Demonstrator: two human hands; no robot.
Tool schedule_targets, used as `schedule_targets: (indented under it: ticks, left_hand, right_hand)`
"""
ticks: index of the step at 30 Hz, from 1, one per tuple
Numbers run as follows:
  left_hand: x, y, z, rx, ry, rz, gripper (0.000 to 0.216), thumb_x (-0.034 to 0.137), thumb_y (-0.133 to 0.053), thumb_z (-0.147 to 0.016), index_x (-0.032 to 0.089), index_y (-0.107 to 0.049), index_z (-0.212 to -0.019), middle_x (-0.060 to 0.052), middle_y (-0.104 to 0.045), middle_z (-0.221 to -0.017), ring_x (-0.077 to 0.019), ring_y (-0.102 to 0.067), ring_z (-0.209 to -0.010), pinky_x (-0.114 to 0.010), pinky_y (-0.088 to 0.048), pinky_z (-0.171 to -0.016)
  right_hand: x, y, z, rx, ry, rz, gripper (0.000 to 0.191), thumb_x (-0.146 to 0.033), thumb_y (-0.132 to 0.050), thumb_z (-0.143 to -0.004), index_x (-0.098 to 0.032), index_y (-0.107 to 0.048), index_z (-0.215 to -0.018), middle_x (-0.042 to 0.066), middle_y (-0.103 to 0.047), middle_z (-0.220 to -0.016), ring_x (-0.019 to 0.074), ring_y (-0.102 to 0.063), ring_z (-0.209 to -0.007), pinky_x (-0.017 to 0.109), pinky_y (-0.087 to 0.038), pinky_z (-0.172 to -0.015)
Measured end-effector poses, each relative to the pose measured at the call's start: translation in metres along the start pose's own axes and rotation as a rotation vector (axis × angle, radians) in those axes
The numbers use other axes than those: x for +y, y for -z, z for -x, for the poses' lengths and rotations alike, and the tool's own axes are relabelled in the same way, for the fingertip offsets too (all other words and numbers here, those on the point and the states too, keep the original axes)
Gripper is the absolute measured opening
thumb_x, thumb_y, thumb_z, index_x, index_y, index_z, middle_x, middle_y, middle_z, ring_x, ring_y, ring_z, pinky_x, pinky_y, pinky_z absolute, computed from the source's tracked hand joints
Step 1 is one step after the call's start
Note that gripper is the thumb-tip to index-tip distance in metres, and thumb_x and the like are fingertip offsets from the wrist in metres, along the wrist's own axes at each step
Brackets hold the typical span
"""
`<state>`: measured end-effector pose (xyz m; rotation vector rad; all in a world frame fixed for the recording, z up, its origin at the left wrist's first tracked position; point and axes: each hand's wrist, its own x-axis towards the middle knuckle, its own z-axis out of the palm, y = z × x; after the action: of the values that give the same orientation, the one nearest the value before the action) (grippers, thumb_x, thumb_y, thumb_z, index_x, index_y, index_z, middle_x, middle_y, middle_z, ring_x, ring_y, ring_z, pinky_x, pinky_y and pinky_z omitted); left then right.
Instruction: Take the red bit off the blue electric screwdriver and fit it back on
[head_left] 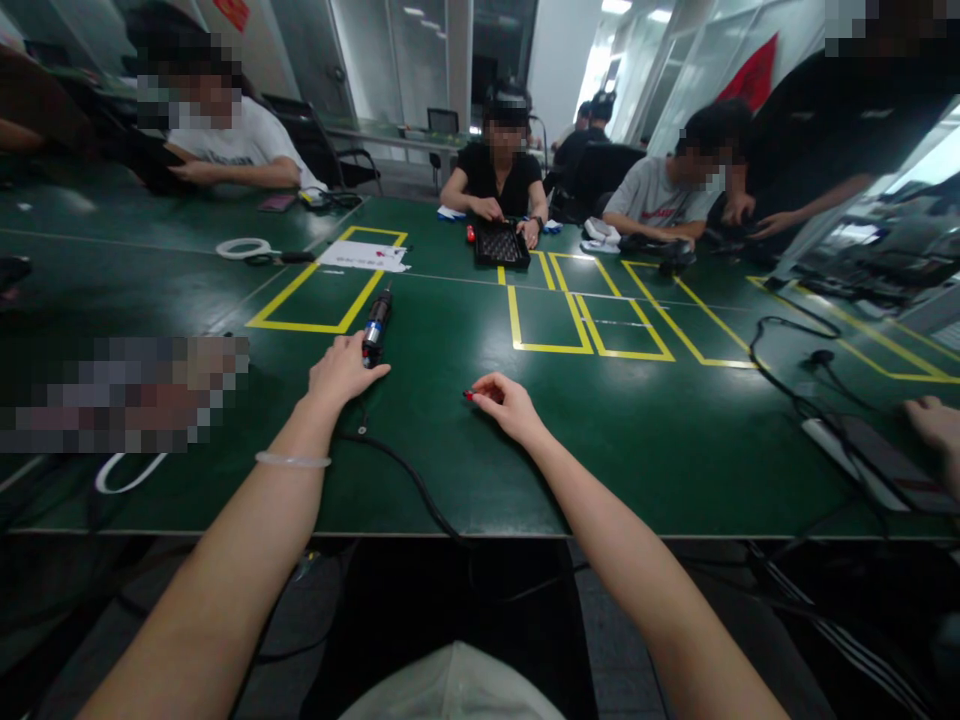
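Observation:
On the green table lies an electric screwdriver [377, 318], dark with a blue and silver band, its bit pointing away from me. My left hand [339, 375] is closed around its near end, fingers on the left side and thumb across the back. Further right, my right hand [506, 405] hovers just over the tabletop and pinches a small red and black piece [469, 396] between thumb and fingertips. That piece is too small to name, and the other fingers curl behind it.
A black cable [405, 465] runs from near the screwdriver to the table's front edge. Yellow tape rectangles [551, 348] mark the table, and a white paper [360, 256] lies beyond the screwdriver. Across from me, a person works over a black tray [501, 245]. Cables and a device [885, 465] lie right.

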<state>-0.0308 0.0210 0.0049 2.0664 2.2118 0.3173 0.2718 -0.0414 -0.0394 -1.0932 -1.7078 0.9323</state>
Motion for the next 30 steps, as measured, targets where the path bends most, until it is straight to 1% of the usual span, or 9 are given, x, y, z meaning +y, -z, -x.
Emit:
schedule_targets:
  ticks: [1, 6, 12, 17, 24, 27, 30]
  left_hand:
    - [-0.001, -0.001, -0.001, -0.010, 0.008, -0.002, 0.077, 0.059, -0.059, -0.081, 0.021, -0.042, -0.146, -0.022, -0.048, -0.142, -0.0422, -0.054, -0.122, -0.055, -0.050, -0.092]
    - [0.004, -0.004, -0.002, 0.019, 0.017, -0.016, 0.073, 0.056, -0.061, -0.080, 0.021, -0.046, -0.143, -0.021, -0.049, -0.134, -0.0403, -0.057, -0.118, -0.052, -0.052, -0.090]
    - [0.024, -0.006, 0.012, 0.038, -0.028, -0.054, 0.070, 0.052, -0.061, -0.080, 0.018, -0.049, -0.141, -0.018, -0.052, -0.126, -0.0371, -0.060, -0.112, -0.046, -0.053, -0.087]
    - [0.053, -0.011, 0.033, 0.028, -0.154, -0.051, 0.068, 0.050, -0.060, -0.082, 0.020, -0.047, -0.141, -0.015, -0.053, -0.124, -0.0327, -0.060, -0.110, -0.041, -0.053, -0.085]
    - [0.096, -0.018, 0.063, -0.040, -0.353, -0.007, 0.068, 0.047, -0.060, -0.084, 0.021, -0.042, -0.143, -0.013, -0.052, -0.126, -0.0302, -0.059, -0.112, -0.037, -0.053, -0.081]
    - [0.107, -0.019, 0.073, -0.068, -0.415, 0.018, 0.066, 0.044, -0.060, -0.084, 0.023, -0.040, -0.143, -0.012, -0.052, -0.125, -0.0295, -0.058, -0.111, -0.037, -0.054, -0.079]
    - [0.111, -0.020, 0.078, -0.080, -0.450, 0.029, 0.064, 0.042, -0.061, -0.084, 0.025, -0.040, -0.143, -0.011, -0.052, -0.125, -0.0285, -0.057, -0.113, -0.037, -0.054, -0.081]
  right_hand:
    - [0.000, 0.000, 0.000, 0.002, -0.002, -0.006, 0.019, -0.035, -0.067, -0.083, -0.019, -0.065, -0.092, 0.000, -0.067, -0.081, 0.0130, -0.056, -0.068, 0.026, -0.045, -0.066]
    - [-0.003, 0.001, 0.001, -0.010, -0.009, 0.003, 0.017, -0.034, -0.066, -0.083, -0.018, -0.064, -0.090, 0.000, -0.065, -0.077, 0.0132, -0.055, -0.066, 0.026, -0.044, -0.065]
    - [-0.003, 0.000, 0.000, -0.006, 0.002, 0.010, 0.018, -0.035, -0.066, -0.084, -0.018, -0.063, -0.088, -0.002, -0.060, -0.073, 0.0124, -0.051, -0.064, 0.025, -0.042, -0.063]
    - [-0.001, -0.002, 0.000, 0.016, 0.034, 0.032, 0.017, -0.035, -0.065, -0.084, -0.019, -0.062, -0.087, -0.001, -0.060, -0.075, 0.0128, -0.052, -0.066, 0.026, -0.042, -0.066]
    - [0.000, -0.002, 0.000, 0.051, 0.131, 0.124, 0.012, -0.031, -0.063, -0.087, -0.019, -0.061, -0.087, 0.001, -0.061, -0.083, 0.0141, -0.054, -0.070, 0.027, -0.043, -0.068]
    - [0.001, -0.003, 0.000, 0.015, 0.167, 0.190, 0.007, -0.026, -0.062, -0.087, -0.020, -0.060, -0.086, 0.000, -0.059, -0.083, 0.0141, -0.054, -0.071, 0.027, -0.043, -0.070]
    - [0.002, -0.004, 0.000, -0.028, 0.177, 0.271, 0.004, -0.022, -0.064, -0.087, -0.020, -0.060, -0.085, 0.000, -0.057, -0.084, 0.0144, -0.054, -0.072, 0.027, -0.043, -0.070]
